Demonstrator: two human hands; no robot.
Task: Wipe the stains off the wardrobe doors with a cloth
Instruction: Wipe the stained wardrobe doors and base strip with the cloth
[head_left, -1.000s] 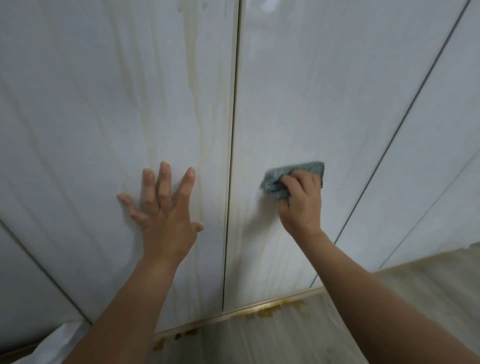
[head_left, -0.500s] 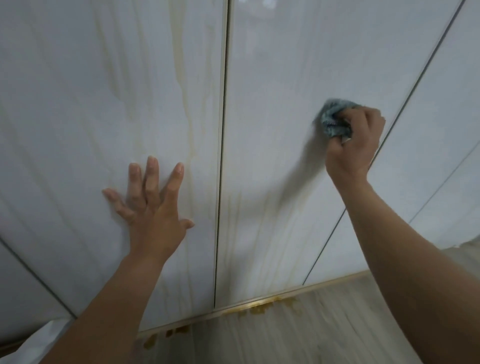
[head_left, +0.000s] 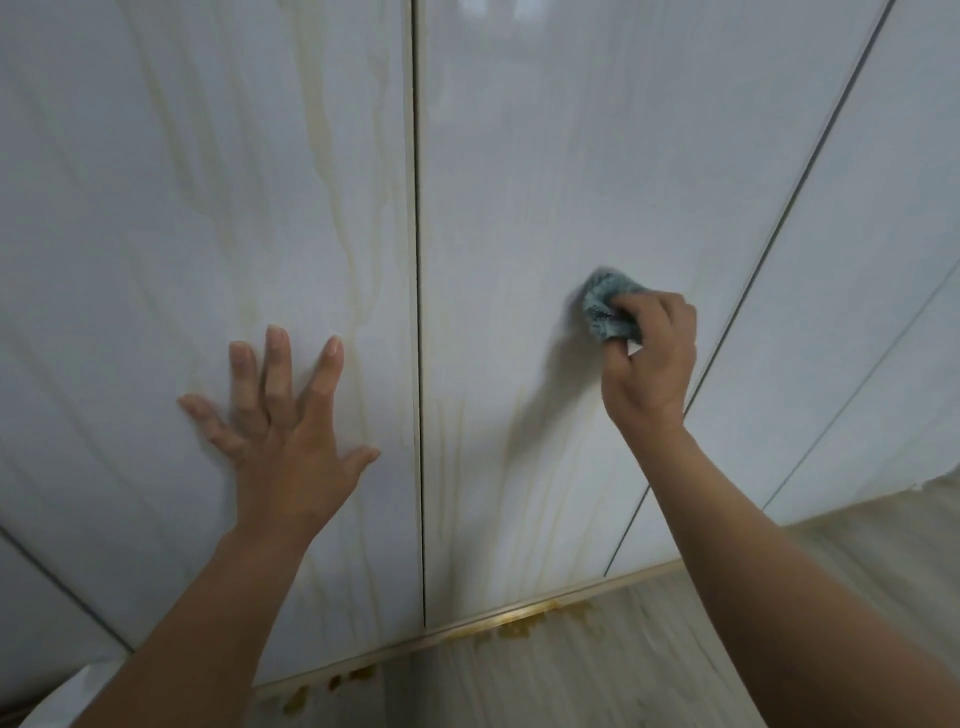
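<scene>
Nearest me, the pale wood-grain floor carries brown-yellow splashes right along the foot of the wardrobe. Above that, the left hand lies flat on the left door, fingers spread wide and holding nothing, close to that door's right edge. Across the seam, the right hand has its fingers curled round a bunched blue-grey cloth, pressing it to the right door in its lower half, nearer the right edge. I'd say the wiping is mid-stroke on this door. Faint yellow drip streaks run down both panels, heaviest beside the seam and toward the bottom edge, so the next passes should, I reckon, work left and downward with firm pressure, then cross to the left door
</scene>
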